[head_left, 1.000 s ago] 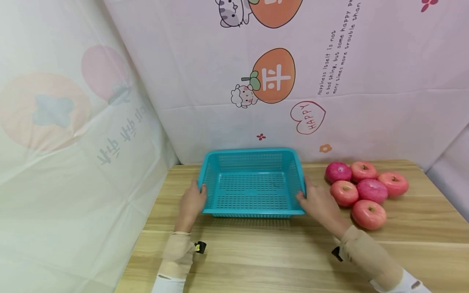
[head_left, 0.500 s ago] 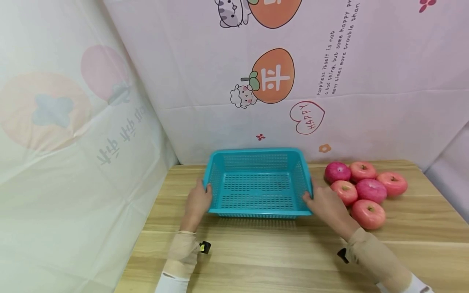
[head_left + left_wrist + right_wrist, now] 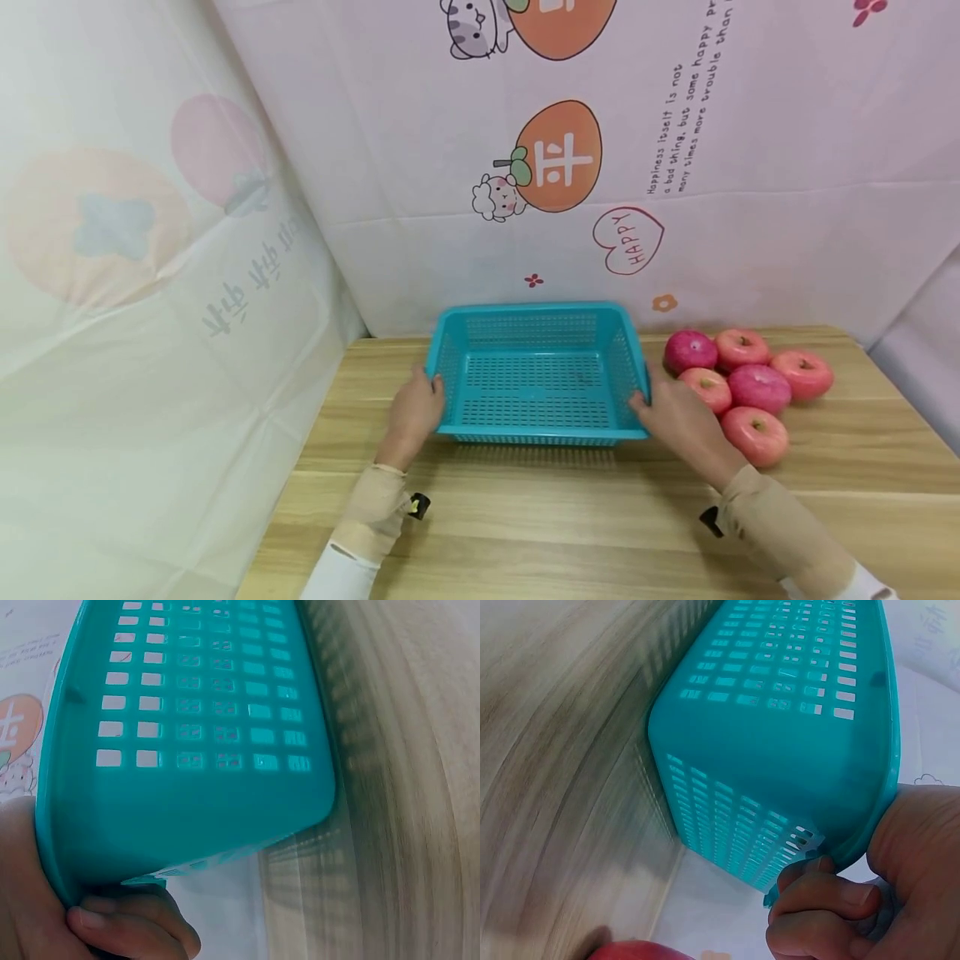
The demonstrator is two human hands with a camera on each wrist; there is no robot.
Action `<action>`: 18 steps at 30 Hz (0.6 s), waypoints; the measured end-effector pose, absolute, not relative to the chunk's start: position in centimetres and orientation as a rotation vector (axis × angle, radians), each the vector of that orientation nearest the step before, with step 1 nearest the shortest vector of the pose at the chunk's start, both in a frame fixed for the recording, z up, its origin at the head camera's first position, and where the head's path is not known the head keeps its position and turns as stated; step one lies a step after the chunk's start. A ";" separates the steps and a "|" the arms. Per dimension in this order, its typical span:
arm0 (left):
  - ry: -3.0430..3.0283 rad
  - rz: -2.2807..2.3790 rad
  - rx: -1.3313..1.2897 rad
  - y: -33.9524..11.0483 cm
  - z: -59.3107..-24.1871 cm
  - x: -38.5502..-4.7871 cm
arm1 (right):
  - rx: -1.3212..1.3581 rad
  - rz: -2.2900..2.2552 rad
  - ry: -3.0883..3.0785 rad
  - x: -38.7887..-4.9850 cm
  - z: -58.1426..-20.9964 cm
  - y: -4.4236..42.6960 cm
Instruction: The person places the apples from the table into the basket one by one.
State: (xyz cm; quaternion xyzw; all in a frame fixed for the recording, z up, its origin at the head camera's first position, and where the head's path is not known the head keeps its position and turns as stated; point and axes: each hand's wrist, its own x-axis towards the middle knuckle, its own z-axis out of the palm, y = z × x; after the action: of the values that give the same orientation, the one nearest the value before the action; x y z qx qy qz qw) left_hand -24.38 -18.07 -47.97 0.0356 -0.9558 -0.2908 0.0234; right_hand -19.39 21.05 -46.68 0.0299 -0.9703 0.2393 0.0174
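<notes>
Head view: I have the blue basket (image 3: 534,392) between both hands, upright at the far side of the wooden bench (image 3: 540,517), just before the printed cloth (image 3: 427,258). My left hand (image 3: 417,408) grasps its left side by the rim, close to the front corner, thumb over the edge. My right hand (image 3: 675,412) grasps the opposite side in much the same place, so the basket lies directly between the two, touching both, its long front edge turned toward me.

From the left wrist, I see the fingers curled beneath the rim at the corner, with the slotted wall standing just beside them and its shadow on the wood. The right wrist shows me the same hold: fingers bent under the lip, the basket's corner right against them. I cannot tell whether the base touches the bench or sits slightly above it.

To the right of the basket I count six fruits in a cluster: four pinkish-red apples (image 3: 756,435) and two deeper magenta ones (image 3: 760,388). My right hand is between them and the basket, partly covering the nearest apple; I can't tell if it touches.
</notes>
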 end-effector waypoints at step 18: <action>-2.987 -0.932 0.027 -18.0 -47.3 -25.8 | 0.090 0.694 -3.063 -19.4 -46.5 22.4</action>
State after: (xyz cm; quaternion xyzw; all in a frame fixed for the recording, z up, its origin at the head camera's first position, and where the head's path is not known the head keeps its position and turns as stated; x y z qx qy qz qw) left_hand -25.84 -17.99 -47.26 0.0086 -0.9545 -0.2980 0.0062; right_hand -19.45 22.37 -46.53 0.0287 -0.9749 0.2208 0.0000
